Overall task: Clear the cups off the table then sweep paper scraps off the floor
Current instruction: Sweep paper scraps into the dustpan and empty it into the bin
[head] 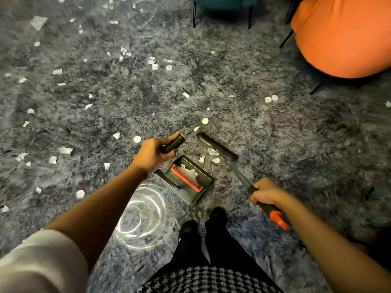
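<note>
My left hand [151, 154] grips the dark upright handle [174, 143] of a dustpan [190, 180], which rests on the grey carpet with an orange comb edge and a few paper scraps inside. My right hand [267, 192] grips the broom handle [264, 205], black with an orange end. The broom's dark head [216, 145] lies on the carpet just beyond the pan's mouth, with three white scraps [212, 155] between head and pan. Several more white paper scraps [154, 63] are scattered across the carpet, mostly to the left and far side. No cups are in view.
An orange armchair [342, 34] stands at the far right and a teal chair [224, 5] on thin black legs at the top centre. A bright ring-shaped light reflection [141, 216] lies on the floor by my feet [203, 223].
</note>
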Tool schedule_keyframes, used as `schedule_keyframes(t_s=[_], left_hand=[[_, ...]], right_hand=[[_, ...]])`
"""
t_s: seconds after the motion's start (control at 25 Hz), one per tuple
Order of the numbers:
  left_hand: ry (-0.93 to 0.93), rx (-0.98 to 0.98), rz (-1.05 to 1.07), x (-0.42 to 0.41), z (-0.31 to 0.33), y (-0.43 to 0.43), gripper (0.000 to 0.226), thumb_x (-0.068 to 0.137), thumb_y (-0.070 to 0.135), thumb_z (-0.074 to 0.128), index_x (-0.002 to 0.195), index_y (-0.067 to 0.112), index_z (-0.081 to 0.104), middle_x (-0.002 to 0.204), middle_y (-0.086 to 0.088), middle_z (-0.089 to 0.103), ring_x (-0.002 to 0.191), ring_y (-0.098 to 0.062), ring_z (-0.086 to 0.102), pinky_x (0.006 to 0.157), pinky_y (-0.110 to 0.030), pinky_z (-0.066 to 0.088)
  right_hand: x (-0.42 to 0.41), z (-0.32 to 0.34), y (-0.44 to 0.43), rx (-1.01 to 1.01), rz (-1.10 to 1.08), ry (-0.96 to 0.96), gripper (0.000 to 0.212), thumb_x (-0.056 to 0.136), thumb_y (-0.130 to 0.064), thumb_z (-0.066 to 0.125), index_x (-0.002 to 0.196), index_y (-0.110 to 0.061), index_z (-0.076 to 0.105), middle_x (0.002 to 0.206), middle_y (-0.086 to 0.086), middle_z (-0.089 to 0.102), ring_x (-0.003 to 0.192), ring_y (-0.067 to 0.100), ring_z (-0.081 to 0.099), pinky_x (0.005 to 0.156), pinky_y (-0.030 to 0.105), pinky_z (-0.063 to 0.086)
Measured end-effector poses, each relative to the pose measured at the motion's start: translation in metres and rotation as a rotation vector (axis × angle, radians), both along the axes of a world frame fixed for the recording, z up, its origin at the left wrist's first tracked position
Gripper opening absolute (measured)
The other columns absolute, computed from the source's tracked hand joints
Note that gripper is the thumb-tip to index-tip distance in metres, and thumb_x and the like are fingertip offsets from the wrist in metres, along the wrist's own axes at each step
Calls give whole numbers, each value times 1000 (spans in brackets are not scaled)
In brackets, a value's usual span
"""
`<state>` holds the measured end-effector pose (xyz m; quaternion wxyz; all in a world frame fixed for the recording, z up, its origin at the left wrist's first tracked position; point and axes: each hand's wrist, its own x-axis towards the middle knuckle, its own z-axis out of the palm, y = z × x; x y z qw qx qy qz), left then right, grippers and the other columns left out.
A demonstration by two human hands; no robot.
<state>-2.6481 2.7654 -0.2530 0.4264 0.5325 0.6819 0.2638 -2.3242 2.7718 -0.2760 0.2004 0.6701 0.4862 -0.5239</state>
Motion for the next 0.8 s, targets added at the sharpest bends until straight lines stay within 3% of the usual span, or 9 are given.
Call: schedule_keyframes(t_s=[0.12,0.28,0.48,0.6,0.68,0.8], left_hand=[[-1,12,-14,3,1,-6,52,82,4,69,127,27,54,100,9,65,53,12,54,57,-17,50],[12,58,-27,5,-1,-13,49,84,3,68,129,16,56,93,2,64,44,16,47,47,-3,39],[19,59,-47,5,2,-15,51,85,6,67,133,20,53,109,-5,66,48,13,51,52,-2,40],[16,62,-63,4,2,-15,51,85,7,67,133,18,53,116,-10,67,50,11,50,53,-7,44],[8,90,-72,7,2,-13,51,85,7,67,133,18,53,115,-11,67,67,15,50,59,-12,46],[-51,127,-45,21,6,1,50,86,6,66,133,17,54,110,-12,69,78,10,51,71,-31,53]], right_hand=[[-3,19,-22,-35,13,51,15,77,4,64,91,7,64,66,12,56,49,19,53,46,22,44],[5,44,-35,-68,1,163,35,79,5,59,113,3,62,55,6,56,36,10,51,39,20,42],[20,65,-54,-64,-185,264,47,82,12,50,123,-10,57,47,6,56,30,11,48,32,17,38],[25,71,-63,-55,-290,311,50,83,13,48,129,-8,52,48,5,57,33,11,49,32,18,38],[32,73,-66,-32,-355,329,52,83,13,49,131,-5,49,50,6,57,33,11,50,32,18,38],[48,77,-64,34,-459,316,46,82,12,52,125,-4,54,51,8,58,34,13,50,33,19,39]])
